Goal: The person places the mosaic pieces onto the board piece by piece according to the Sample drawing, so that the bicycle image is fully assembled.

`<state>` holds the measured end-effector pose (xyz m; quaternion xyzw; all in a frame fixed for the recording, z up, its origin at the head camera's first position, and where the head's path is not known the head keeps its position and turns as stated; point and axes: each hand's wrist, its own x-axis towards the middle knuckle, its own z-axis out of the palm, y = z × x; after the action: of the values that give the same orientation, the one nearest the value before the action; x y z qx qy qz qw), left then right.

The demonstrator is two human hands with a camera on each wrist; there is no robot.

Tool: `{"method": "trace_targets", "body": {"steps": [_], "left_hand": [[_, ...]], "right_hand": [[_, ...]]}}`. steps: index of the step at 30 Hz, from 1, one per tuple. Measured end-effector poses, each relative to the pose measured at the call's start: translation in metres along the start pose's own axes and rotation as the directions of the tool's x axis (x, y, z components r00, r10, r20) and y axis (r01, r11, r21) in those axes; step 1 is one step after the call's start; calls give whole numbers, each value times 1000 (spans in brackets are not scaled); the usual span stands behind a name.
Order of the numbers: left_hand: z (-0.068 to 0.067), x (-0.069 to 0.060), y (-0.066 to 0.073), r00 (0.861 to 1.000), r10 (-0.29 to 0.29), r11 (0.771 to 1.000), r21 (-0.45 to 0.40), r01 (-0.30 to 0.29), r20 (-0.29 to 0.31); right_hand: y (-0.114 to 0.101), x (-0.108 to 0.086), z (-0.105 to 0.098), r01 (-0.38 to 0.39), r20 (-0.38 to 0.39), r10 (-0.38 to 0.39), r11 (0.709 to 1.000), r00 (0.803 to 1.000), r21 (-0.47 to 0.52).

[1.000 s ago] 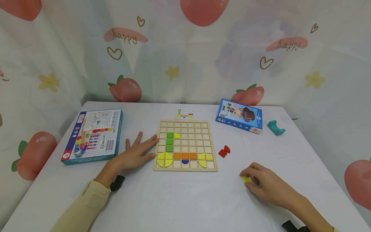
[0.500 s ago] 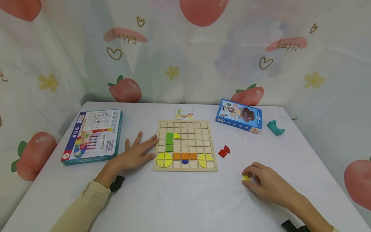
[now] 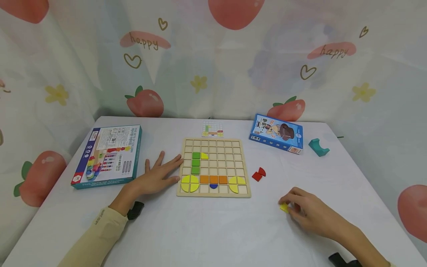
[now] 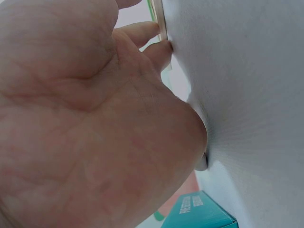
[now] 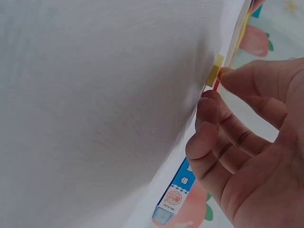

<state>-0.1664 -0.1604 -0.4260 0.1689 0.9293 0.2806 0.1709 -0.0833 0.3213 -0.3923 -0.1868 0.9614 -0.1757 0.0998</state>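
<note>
My left hand (image 3: 151,180) lies spread on the cloth, its fingertips touching the left edge of a wooden grid board (image 3: 213,194). Its palm fills much of the left wrist view. Green squares (image 3: 195,163), a yellow quarter piece (image 3: 204,156), orange squares (image 3: 213,180), a blue half-round piece (image 3: 213,186) and yellow quarter circles (image 3: 190,184) sit in the board's cells. To the right of the board, my right hand (image 3: 310,211) pinches a small yellow piece (image 3: 284,207) low at the table; the right wrist view shows this yellow piece (image 5: 214,71) by the thumb tip. Fingers partly hide its shape.
A red square (image 3: 257,177) and a red quarter piece (image 3: 262,171) lie right of the board. Behind it is a pattern card (image 3: 212,129). A large box (image 3: 106,155) stands left, a blue box (image 3: 276,133) back right, with a teal curved block (image 3: 318,147) beside it.
The yellow piece has turned slightly in my right fingers, and more of it shows now. My left hand keeps its place at the board's edge.
</note>
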Motion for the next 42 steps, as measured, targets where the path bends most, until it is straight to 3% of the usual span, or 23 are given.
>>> {"method": "trace_targets", "body": {"steps": [31, 42], "left_hand": [[1, -1, -1, 1000, 7, 1000, -2, -7, -1], [1, 0, -1, 1000, 6, 1000, -5, -6, -1]], "right_hand": [[0, 4, 2, -32, 44, 30, 999, 999, 36], [8, 7, 3, 34, -7, -34, 993, 999, 109]]}}
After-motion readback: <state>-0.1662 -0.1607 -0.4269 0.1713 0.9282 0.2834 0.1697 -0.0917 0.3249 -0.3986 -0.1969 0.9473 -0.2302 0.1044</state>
